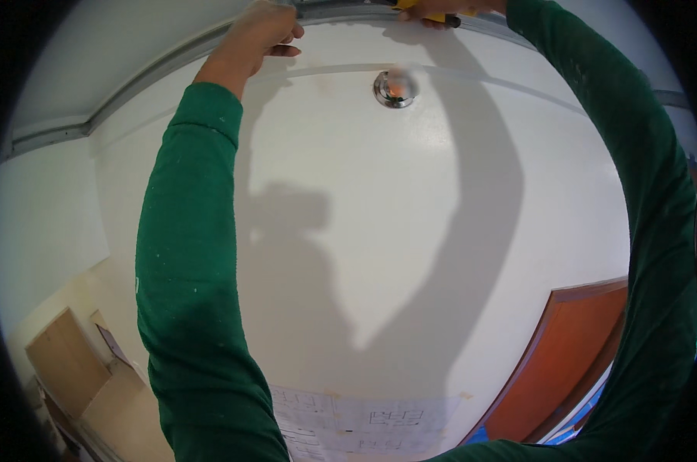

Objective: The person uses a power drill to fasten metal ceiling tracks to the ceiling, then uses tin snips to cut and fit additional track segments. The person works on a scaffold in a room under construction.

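Observation:
Both arms, in green sleeves, reach up to a grey metal ceiling track (pixel 341 11) along the top of a white wall. My left hand (pixel 262 32) is at the track with its fingers bent inward; what lies between its fingertips is hidden. My right hand (pixel 433 8) is closed around a yellow-and-black hand tool (pixel 441 18) held against the track. The upper edge of the picture cuts off part of this hand and tool, so the tool's exact kind does not show.
A round chrome fitting (pixel 393 89) with a blurred orange middle sits on the wall below the track. Drawing sheets (pixel 395 420) are taped low on the wall. A reddish-brown door (pixel 556 362) stands at the lower right, a light wooden panel (pixel 67 362) at the lower left.

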`<state>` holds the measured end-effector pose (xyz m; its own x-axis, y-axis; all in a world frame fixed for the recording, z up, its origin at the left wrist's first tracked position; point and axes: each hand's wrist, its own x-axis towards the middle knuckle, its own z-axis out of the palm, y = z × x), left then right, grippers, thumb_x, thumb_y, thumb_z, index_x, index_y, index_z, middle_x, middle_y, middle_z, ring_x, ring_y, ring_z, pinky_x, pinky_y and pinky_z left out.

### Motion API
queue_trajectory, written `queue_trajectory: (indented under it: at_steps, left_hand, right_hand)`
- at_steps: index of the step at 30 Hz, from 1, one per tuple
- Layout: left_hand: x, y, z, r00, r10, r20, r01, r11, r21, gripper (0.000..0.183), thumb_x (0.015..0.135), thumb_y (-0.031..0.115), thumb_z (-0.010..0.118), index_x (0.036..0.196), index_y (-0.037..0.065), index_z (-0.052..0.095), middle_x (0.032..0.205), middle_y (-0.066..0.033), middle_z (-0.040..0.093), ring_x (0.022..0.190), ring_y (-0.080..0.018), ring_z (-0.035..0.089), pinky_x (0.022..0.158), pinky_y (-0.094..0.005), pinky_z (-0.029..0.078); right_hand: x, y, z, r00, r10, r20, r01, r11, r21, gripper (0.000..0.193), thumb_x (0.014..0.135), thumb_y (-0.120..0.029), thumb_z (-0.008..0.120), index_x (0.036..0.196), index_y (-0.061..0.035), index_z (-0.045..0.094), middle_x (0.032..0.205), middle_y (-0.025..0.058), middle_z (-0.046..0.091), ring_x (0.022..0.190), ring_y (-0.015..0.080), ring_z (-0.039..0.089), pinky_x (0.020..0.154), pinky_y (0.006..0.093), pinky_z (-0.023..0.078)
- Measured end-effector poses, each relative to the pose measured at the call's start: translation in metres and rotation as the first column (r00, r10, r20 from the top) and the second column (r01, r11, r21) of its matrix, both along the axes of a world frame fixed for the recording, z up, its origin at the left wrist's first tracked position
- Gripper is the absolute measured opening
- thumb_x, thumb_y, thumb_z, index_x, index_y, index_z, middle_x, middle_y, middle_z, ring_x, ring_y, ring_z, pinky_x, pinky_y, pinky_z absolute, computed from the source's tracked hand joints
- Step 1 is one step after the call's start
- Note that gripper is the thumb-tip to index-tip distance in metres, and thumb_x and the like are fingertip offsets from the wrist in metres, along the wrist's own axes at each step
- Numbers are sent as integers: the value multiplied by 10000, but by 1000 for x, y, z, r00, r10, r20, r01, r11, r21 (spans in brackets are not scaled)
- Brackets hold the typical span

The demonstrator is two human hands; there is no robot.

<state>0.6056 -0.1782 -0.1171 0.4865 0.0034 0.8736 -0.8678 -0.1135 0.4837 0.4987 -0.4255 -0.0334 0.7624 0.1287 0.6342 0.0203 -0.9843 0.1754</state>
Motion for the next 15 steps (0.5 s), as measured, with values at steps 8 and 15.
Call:
queue_trajectory:
  at_steps: [8, 15]
  left_hand:
    - [-11, -10, -3, 998, 57, -20, -57, 998, -16, 213, 959, 51, 566, 818, -67, 672, 735, -109, 605, 619, -222, 612, 618, -376, 626]
    - [0, -2, 0, 998, 51, 25, -51, 999, 0, 192, 941, 48, 578, 818, -61, 678, 707, -114, 610, 647, -250, 642, 635, -393, 616]
  right_hand:
    - [-15, 0, 10, 976, 133, -172, -104, 981, 165, 251, 936, -255, 729, 1034, -24, 720, 903, 80, 707, 803, 193, 626, 738, 365, 504]
    - [9, 2, -17, 984, 29, 177, -19, 998, -62, 278, 920, -242, 726, 1093, -26, 745, 873, 108, 721, 787, 232, 630, 681, 396, 509]
